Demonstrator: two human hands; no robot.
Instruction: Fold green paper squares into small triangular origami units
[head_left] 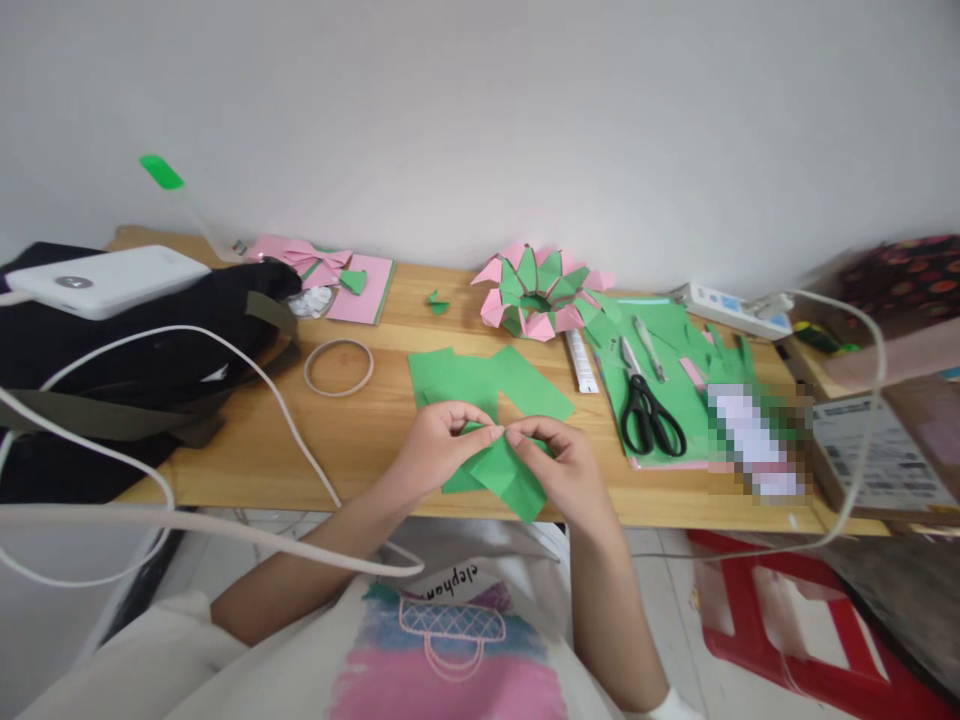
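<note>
Between my two hands is a creased green paper square [510, 476], tilted above the table's front edge. My left hand [444, 446] pinches its upper edge between thumb and fingers. Close beside it, my right hand [562, 462] grips the same paper, the two thumbs almost meeting. Just beyond my hands lie loose green sheets [532, 380], partly overlapping. Farther back sits a ring of folded pink and green paper pieces [536, 290]. A white tube [580, 362] lies partly beneath that ring.
Black-handled scissors [651, 415] and a craft knife [649, 348] rest on a green paper stack at right. A tape roll [339, 367] lies left. A black bag [142, 370] carries a white power bank [112, 280]. A white cable [300, 545] crosses in front. A power strip [731, 308] stands back right.
</note>
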